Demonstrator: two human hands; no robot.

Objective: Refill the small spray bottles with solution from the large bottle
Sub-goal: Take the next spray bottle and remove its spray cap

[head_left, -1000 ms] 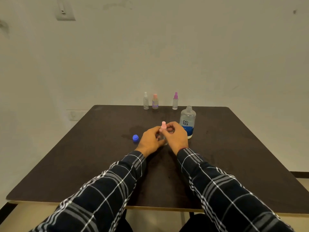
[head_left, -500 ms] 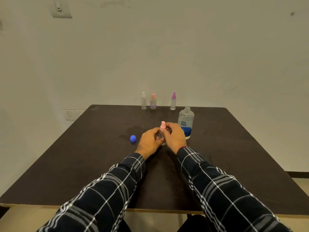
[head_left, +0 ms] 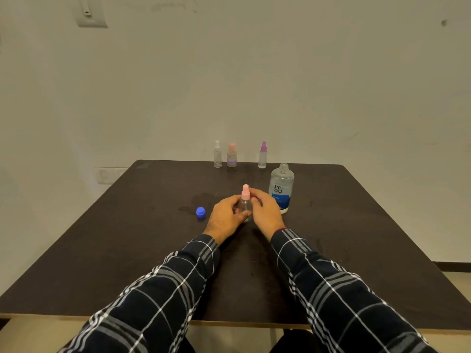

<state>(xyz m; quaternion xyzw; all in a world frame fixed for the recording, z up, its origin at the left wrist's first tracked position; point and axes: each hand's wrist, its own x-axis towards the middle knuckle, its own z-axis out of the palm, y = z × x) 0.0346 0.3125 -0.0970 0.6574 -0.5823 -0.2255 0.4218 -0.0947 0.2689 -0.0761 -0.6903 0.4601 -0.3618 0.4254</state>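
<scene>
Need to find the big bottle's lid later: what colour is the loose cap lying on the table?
Blue. The loose cap shows in the head view.

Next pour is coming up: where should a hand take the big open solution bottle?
Take the large bottle around its wide labelled body, from its open right side. It stands upright and uncapped; the right hand sits at its left, and the narrow threaded neck offers a poor grip.
</scene>
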